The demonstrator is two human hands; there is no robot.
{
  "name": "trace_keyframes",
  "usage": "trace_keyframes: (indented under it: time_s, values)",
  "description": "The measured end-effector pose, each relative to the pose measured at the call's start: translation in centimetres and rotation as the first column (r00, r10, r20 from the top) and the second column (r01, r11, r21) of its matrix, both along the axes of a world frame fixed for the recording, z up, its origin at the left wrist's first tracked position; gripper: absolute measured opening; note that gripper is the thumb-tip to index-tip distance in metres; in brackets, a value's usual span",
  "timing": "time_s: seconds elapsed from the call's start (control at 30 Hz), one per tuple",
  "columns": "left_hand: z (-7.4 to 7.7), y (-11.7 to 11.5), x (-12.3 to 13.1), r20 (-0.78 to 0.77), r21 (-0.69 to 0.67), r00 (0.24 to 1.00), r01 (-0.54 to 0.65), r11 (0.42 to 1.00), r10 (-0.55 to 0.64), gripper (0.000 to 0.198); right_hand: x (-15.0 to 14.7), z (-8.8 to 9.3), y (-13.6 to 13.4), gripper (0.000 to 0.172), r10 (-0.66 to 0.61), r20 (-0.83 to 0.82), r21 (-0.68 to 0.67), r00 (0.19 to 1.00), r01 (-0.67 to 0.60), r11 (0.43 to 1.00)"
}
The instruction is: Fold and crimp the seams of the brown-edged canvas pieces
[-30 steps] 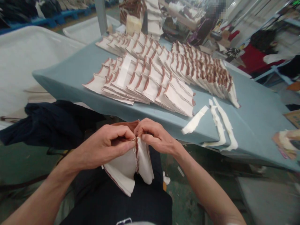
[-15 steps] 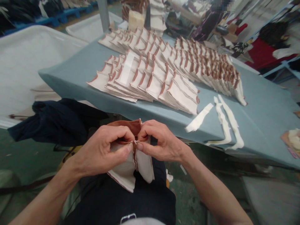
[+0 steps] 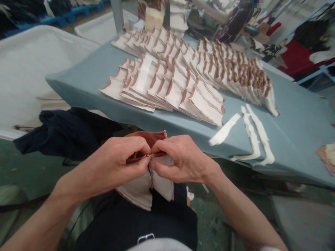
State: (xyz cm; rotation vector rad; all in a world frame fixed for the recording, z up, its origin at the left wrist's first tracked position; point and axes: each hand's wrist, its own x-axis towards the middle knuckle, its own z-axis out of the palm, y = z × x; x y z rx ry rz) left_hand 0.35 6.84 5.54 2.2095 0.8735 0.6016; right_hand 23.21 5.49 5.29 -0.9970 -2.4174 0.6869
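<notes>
Presently held over the lap, near the blue-grey cloth-covered surface (image 3: 293, 115): folded white fabric piece with rust-brown trim (image 3: 138, 191). Pinched at its top seam by left hand (image 3: 115, 167) and right hand (image 3: 183, 160), both closed tight, thumbs nearly touching. Advisable: keep both pinches close beside the seam, edges matched, pull even.

table (image 3: 300, 115): blue-grey cloth | floor (image 3: 23, 174): green | left: white bin (image 3: 26, 66) | far: blue pallets (image 3: 61, 19)

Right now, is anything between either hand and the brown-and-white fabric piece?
Nothing visible. The left hand and right hand both pinch the fabric piece at its top edge, thumbs meeting at the middle seam.
</notes>
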Motion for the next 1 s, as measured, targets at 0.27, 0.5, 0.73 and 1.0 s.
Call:
trace_keyframes:
  time_s: [0.27, 0.5, 0.73, 1.0]
  values:
    - [1.3, -0.1, -0.5, 0.081, 0.025, 0.996, -0.034, 0.999, 0.032, 0.016, -0.9, 2.0, 0.6, 0.029, 0.06, -0.055, -0.165, 0.997, -0.068, 0.984]
    - [1.5, 0.3, -0.4, 0.088, 0.143, 0.996, 0.02, 0.989, -0.033, 0.013, -1.0, 3.1, 0.9, 0.029, -0.018, -0.137, -0.337, 0.99, -0.029, 0.941]
    - [0.2, -0.4, -0.2, 0.088, 0.398, 0.995, 0.005, 0.917, -0.043, 0.017, -0.1, 0.7, 1.4, 0.041, -0.111, -0.44, -0.699, 0.891, -0.262, 0.666]
    - [-0.8, -1.5, -0.2, 0.029, 0.587, 0.999, -0.038, 0.809, 0.026, 0.014, 0.2, 0.0, 1.6, 0.046, -0.176, -0.525, -0.738, 0.833, -0.342, 0.581]
